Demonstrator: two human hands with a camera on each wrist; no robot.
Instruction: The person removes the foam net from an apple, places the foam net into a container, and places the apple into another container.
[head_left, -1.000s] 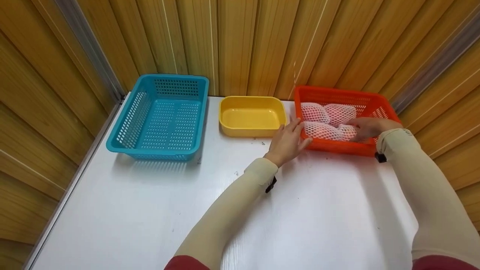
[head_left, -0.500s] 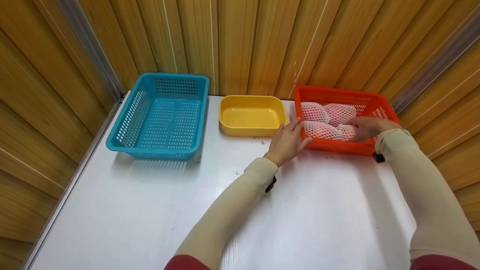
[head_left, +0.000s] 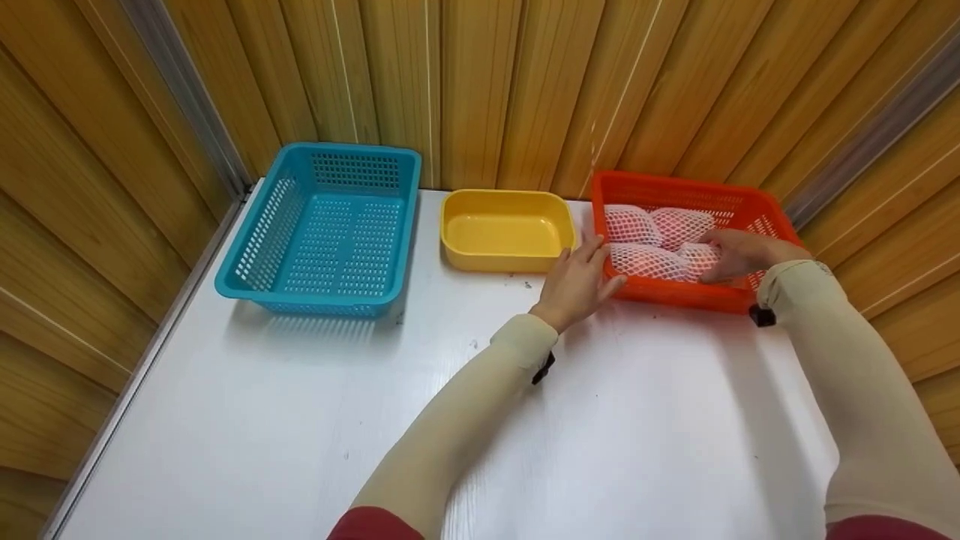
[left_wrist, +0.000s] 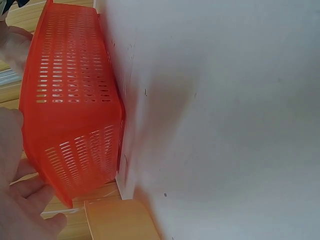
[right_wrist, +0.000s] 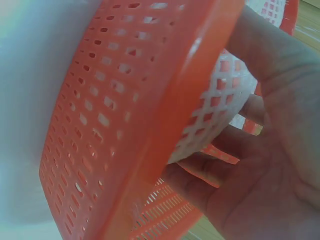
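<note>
Little has moved since the earlier frame beyond a slight shift of one netted piece (head_left: 697, 259). Leftmost on the white worktop (head_left: 300, 420) stands a teal basket (head_left: 341, 244), then a yellow tub (head_left: 499, 263). Next, the left hand (head_left: 574, 286), fingers spread, touches the near left corner of a red basket (head_left: 690, 295). Inside it lie three other netted pieces (head_left: 646, 262), then the shifted one at their near right, the right hand (head_left: 742, 253) curling thumb and fingers round it.
</note>
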